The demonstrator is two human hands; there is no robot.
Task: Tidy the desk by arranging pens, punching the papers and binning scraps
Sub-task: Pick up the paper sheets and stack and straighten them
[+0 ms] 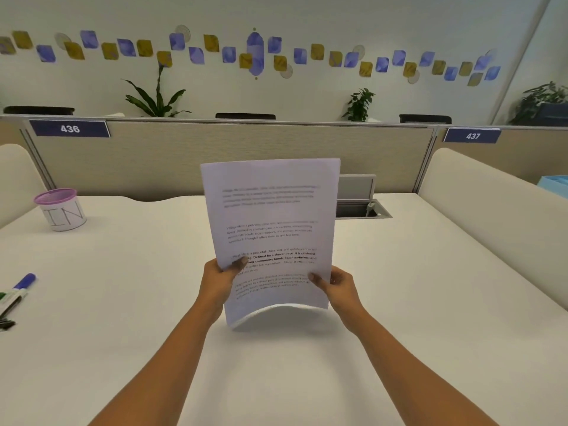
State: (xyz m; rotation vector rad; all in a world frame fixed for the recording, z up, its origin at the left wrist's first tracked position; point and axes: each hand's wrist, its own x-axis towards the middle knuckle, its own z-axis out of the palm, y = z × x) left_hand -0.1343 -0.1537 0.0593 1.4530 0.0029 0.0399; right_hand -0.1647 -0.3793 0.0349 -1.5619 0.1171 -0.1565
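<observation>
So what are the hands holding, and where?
The papers, held upright: the left hand pinches the lower left edge, the right hand the lower right edge.

- Both hands hold a stack of printed papers [270,238] upright over the desk [399,302].
- Left hand [219,279] pinches its left edge; right hand [336,285] pinches the right.
- Pens [13,295] lie far left of the left hand.
- A pink-rimmed cup [61,209] stands beyond them.

White desk [399,302] sat against a beige partition [246,155] with number plates [70,129] 436 and 437. Pale wall [307,96] behind bore blue and yellow stickers [196,55]; plants [156,99] stood below.
</observation>
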